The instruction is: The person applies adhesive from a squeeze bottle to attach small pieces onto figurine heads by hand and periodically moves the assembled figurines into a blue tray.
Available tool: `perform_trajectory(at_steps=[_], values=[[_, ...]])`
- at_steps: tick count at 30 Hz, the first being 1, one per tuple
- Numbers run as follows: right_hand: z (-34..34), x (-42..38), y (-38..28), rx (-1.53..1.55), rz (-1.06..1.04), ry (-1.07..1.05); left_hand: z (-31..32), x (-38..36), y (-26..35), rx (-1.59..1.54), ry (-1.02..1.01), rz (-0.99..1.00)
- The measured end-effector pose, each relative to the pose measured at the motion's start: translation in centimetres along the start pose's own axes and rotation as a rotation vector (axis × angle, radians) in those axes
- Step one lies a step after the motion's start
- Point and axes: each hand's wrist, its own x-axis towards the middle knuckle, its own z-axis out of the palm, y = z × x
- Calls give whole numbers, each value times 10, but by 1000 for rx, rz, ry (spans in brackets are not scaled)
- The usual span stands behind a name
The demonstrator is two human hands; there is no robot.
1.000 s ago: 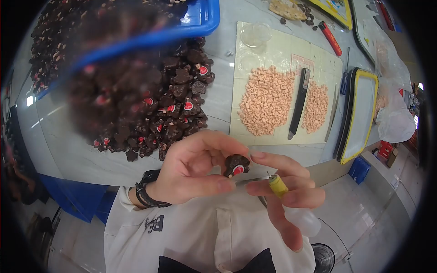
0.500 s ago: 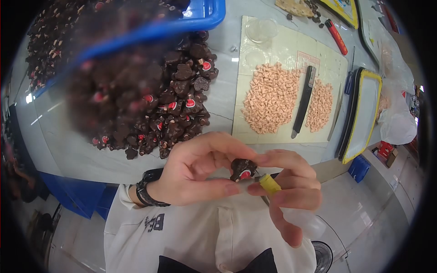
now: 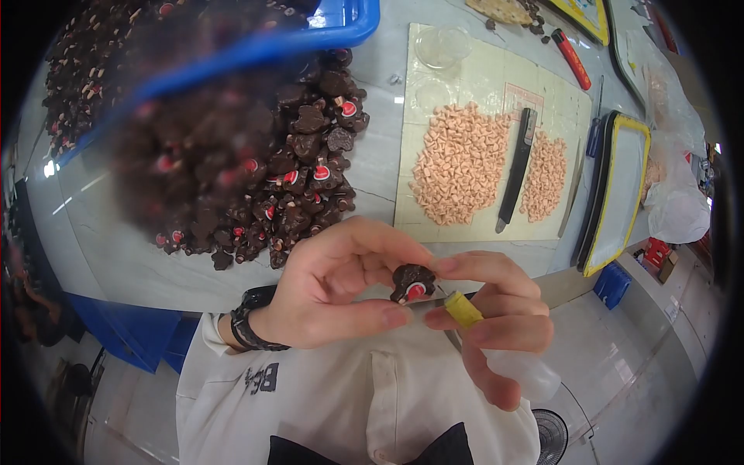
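Note:
My left hand [image 3: 333, 291], a dark band at its wrist, pinches a small dark brown figurine [image 3: 413, 284] between thumb and fingertips. The figurine bears a red patch edged in white. Close on its right, my right hand [image 3: 496, 314] is closed around a needle-tipped squeeze bottle with a yellow collar [image 3: 463, 309]. Its thin needle points toward the figurine; whether the tip touches is too small to tell. Most of the bottle's translucent body is hidden by my fingers. The right index fingertip is close beside the figurine.
Similar dark figurines [image 3: 310, 198] lie heaped at left, by a blue tray [image 3: 341, 35] of more. A pale mat [image 3: 411, 155] carries two piles of small peach pieces [image 3: 461, 167] and a black-handled knife [image 3: 515, 174]. Yellow-edged frames [image 3: 620, 194] and a red cutter [image 3: 571, 58] lie at right.
The bottle and right hand have shifted slightly right. The figurine has turned a little in my left fingers, and both hands keep their grips.

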Motion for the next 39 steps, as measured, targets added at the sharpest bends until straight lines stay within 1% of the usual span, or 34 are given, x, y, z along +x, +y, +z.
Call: perform_trajectory(at_steps=[6,8,11,16,18,21,30,32,33,34,35,36,37,38,39], values=[[-2,1,0,-2,13,-18,1,1,0,36,6,-5],[-5,2,1,-58,9,-109,0,0,0,33,7,-7],[-6,2,2,-59,4,-117,-1,0,-1,43,-11,2],[-5,2,0,-55,32,-119,1,-1,0,1,44,-22],[-5,1,0,-53,45,-122,0,0,1,-7,34,-17],[-4,-2,1,-34,15,-90,-2,0,0,-20,18,-11],[-5,-2,2,-66,4,-130,-1,-1,1,-26,38,-24],[-5,-4,3,-51,-41,-110,-1,0,1,-32,37,-15],[-4,-5,2,-54,-40,-110,-2,0,2,-24,35,30],[0,-5,0,-82,-70,-14,-3,0,3,-17,34,74],[1,-6,-1,-108,-101,82,-4,0,4,-19,33,73],[-2,-8,0,-109,-100,82,-5,-1,6,-15,32,147],[-9,-10,0,-236,-16,18,-6,-1,7,-11,32,221],[-13,-13,1,-362,66,-48,-7,-2,7,13,13,264],[-12,-17,2,-362,67,-49,-7,-1,8,12,13,265]])
